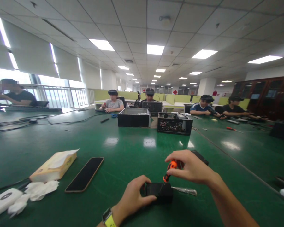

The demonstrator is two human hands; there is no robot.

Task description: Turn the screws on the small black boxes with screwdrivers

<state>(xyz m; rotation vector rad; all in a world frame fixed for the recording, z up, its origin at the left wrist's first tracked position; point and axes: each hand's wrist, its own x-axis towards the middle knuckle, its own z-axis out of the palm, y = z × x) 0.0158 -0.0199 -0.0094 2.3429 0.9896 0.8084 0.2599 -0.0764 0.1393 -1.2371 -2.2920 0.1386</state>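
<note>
My left hand [136, 193] grips the left end of a small black box [165, 193] on the green table, thumb in front and fingers behind. Above the box, my right hand [188, 165] has its fingers closed around the orange and black handle of a screwdriver [169, 170]. The screwdriver leans, its shaft pointing down at the top of the box; I cannot make out exactly where the tip meets it. A second screwdriver with a clear handle [186, 190] lies just right of the box. Behind my right hand rests another black object [200, 157], partly covered.
A phone [85, 174], a tissue pack [54, 165], crumpled tissues [39, 190] and a white device [5, 201] lie to the left. Two metal computer cases [134, 119] [175, 124] stand further back. Several people sit around the table, and cables [33, 120] run across its far left.
</note>
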